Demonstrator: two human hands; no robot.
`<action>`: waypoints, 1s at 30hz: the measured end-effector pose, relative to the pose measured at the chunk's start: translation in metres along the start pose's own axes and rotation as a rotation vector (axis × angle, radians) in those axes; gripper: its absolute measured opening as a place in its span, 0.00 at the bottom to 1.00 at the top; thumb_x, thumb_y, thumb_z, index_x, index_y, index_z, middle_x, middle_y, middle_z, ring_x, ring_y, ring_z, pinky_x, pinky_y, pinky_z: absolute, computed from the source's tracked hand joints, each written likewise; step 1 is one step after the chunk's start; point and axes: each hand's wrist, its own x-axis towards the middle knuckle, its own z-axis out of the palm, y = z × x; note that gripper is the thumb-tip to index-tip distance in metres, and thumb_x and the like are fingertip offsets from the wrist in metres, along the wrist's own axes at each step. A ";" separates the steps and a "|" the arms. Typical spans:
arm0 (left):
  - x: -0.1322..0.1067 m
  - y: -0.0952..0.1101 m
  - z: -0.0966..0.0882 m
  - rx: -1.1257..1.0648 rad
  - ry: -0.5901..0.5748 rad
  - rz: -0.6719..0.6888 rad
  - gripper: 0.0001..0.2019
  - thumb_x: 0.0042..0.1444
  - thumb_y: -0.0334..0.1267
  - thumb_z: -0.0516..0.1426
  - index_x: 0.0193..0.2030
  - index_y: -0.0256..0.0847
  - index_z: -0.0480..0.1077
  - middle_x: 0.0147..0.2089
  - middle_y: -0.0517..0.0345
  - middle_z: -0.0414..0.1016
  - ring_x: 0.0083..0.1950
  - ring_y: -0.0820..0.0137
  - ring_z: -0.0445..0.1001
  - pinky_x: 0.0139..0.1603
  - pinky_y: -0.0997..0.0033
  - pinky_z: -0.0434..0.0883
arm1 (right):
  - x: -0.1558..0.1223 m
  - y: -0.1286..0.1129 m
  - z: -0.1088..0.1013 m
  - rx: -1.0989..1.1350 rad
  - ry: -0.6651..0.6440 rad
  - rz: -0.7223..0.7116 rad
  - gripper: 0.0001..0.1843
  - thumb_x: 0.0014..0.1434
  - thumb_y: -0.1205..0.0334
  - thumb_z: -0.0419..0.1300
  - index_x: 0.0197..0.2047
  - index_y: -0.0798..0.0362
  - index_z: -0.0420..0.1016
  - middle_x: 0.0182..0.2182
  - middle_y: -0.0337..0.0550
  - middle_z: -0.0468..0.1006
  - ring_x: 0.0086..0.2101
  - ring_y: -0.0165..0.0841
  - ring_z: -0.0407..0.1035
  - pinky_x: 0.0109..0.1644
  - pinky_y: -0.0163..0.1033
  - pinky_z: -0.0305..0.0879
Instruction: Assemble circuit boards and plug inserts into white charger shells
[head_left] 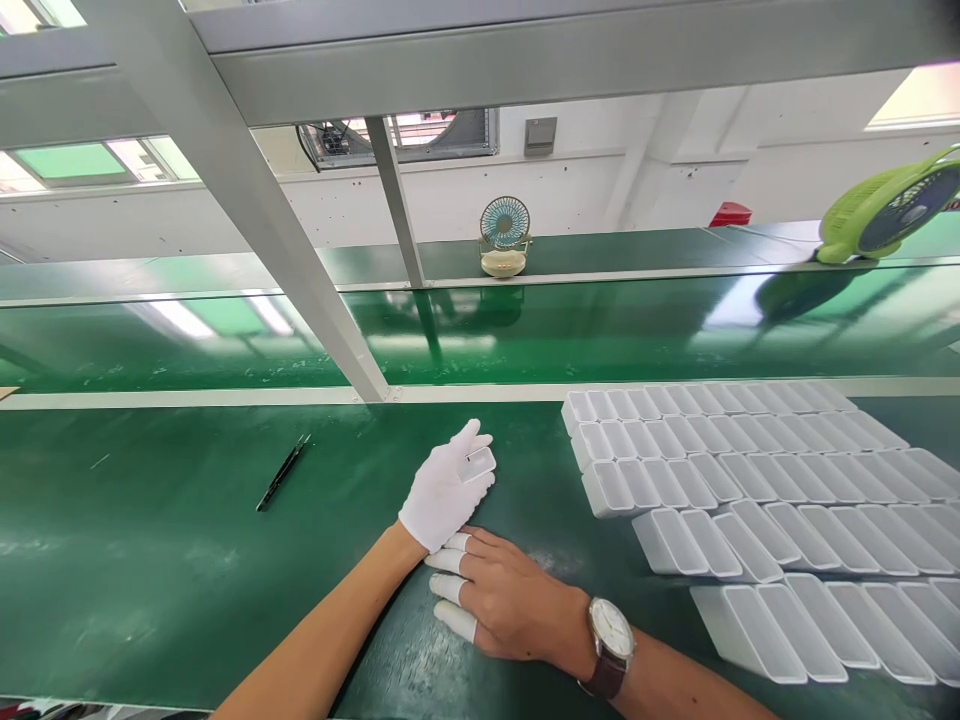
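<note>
My left hand (pixel 442 492) wears a white glove and rests on the green belt (pixel 150 560), its fingers curled around a small translucent plastic case (pixel 478 464) at the fingertips. My right hand (pixel 504 598) is bare except for white finger cots and a wristwatch (pixel 611 640). It lies flat on the belt with fingers stretched out, their tips touching the cuff of the left glove. It holds nothing.
Rows of white plastic cases (pixel 720 470) lie side by side on the belt to the right. Black tweezers (pixel 283 472) lie to the left. A slanted metal post (pixel 300 300) rises ahead. A small desk fan (pixel 504 235) and a green fan (pixel 885 205) stand beyond.
</note>
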 end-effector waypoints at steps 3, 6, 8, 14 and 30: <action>0.001 0.001 -0.001 0.006 -0.018 -0.013 0.39 0.57 0.32 0.60 0.73 0.57 0.53 0.62 0.61 0.76 0.63 0.61 0.72 0.66 0.53 0.68 | -0.001 0.000 0.001 -0.004 -0.002 0.000 0.11 0.68 0.59 0.58 0.49 0.56 0.75 0.50 0.49 0.79 0.52 0.39 0.71 0.65 0.47 0.64; 0.003 0.001 -0.002 -0.081 -0.040 -0.031 0.42 0.55 0.30 0.60 0.74 0.55 0.50 0.61 0.59 0.77 0.63 0.62 0.73 0.67 0.53 0.68 | -0.001 0.000 0.001 -0.012 0.008 -0.011 0.13 0.67 0.59 0.59 0.51 0.56 0.76 0.52 0.50 0.79 0.55 0.40 0.70 0.67 0.47 0.62; 0.005 0.002 -0.004 -0.146 -0.055 -0.027 0.43 0.53 0.27 0.59 0.74 0.52 0.50 0.59 0.56 0.77 0.62 0.62 0.74 0.67 0.54 0.68 | -0.002 0.000 0.001 -0.009 0.005 -0.011 0.13 0.67 0.60 0.59 0.51 0.56 0.76 0.53 0.52 0.79 0.58 0.40 0.68 0.69 0.48 0.60; 0.010 0.001 -0.009 -0.098 -0.091 0.011 0.43 0.48 0.22 0.57 0.72 0.48 0.56 0.57 0.56 0.79 0.62 0.60 0.73 0.70 0.52 0.65 | -0.001 -0.001 -0.001 -0.011 -0.022 -0.004 0.13 0.67 0.61 0.59 0.51 0.57 0.76 0.52 0.54 0.79 0.60 0.42 0.67 0.71 0.50 0.57; 0.008 -0.011 -0.004 -0.151 -0.085 0.071 0.40 0.48 0.22 0.56 0.70 0.53 0.63 0.56 0.56 0.79 0.57 0.58 0.76 0.63 0.50 0.70 | 0.001 -0.002 -0.003 0.036 -0.034 0.015 0.15 0.68 0.61 0.58 0.56 0.55 0.73 0.56 0.50 0.77 0.59 0.41 0.68 0.72 0.50 0.55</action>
